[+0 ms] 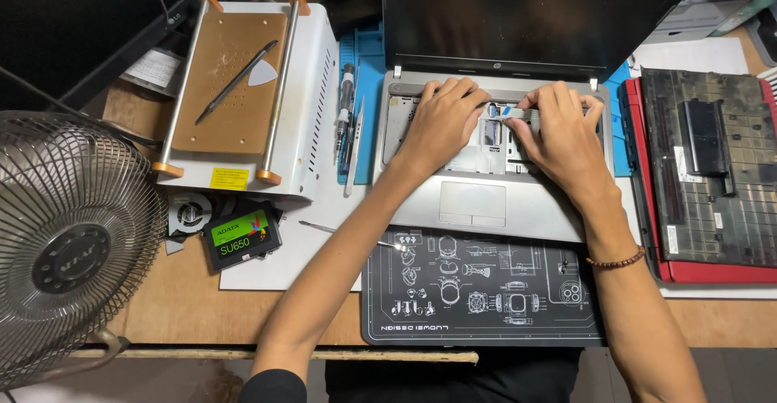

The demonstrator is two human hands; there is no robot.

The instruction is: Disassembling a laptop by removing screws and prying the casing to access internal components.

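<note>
We had both hands on the open laptop [494, 201] mid-table: left hand [441, 120] flat, right hand [558, 128] pinching the ribbon cable [500, 111].

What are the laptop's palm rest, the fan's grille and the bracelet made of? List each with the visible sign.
Laptop palm rest: silver with a matte, even sheen, so metal or painted plastic; the look leaves it open.
Fan grille: thin grey wire spokes, probably metal.
Bracelet: small brown round beads, likely wood.
</note>
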